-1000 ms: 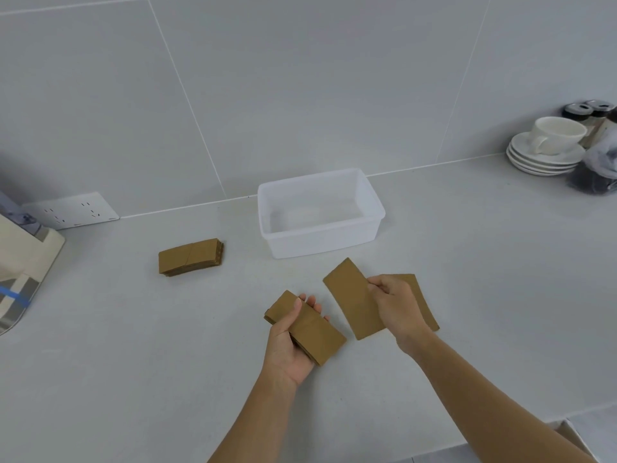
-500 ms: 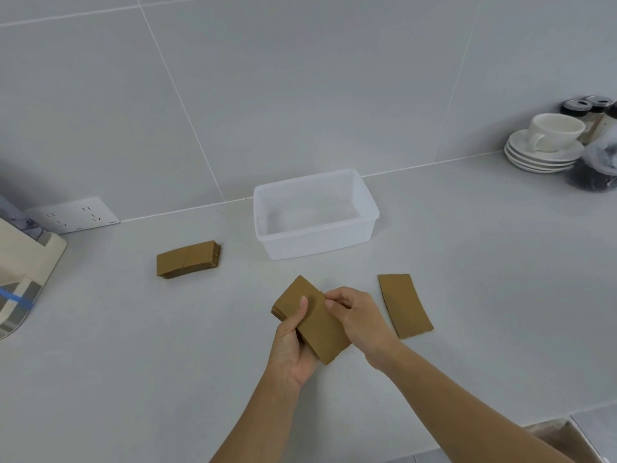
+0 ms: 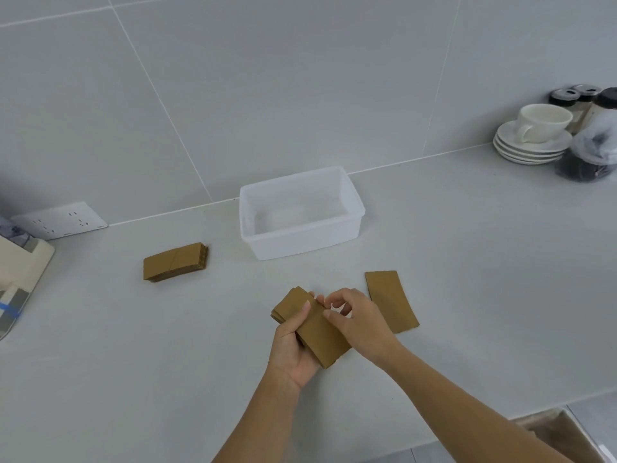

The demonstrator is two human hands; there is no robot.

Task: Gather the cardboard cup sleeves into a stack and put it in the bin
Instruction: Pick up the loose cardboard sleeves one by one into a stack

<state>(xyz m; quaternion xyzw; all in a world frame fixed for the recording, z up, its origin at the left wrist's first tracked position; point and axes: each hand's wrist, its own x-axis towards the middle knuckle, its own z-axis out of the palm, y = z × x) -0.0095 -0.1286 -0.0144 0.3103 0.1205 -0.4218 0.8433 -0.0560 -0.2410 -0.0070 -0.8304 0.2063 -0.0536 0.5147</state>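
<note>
I see my left hand cupped under a small stack of cardboard cup sleeves, thumb pressed across the top sleeve and fingers curled beneath, so the stack is clamped and lifted just off the grey countertop. My right hand sits on the stack's right edge, thumb and forefinger pinched narrow against the top sleeve, the other fingers loosely bent. The stack lies on a slant, its far end pointing up and left, and the sleeve edges at that end are not quite flush.

Taking the white plastic bin as my mark: it stands by the tiled wall with nothing in it that I can make out. The held stack is in front of the bin, near its front wall but clear of it. A single loose sleeve lies flat on the counter in front of the bin's right corner, just beside my right hand; I cannot tell whether the hand touches it. A second pile of sleeves rests on the counter to the left of the bin, well apart from my hands.

Far right of the bin a white cup sits on stacked saucers, and far left a wall socket is set low on the tiles
</note>
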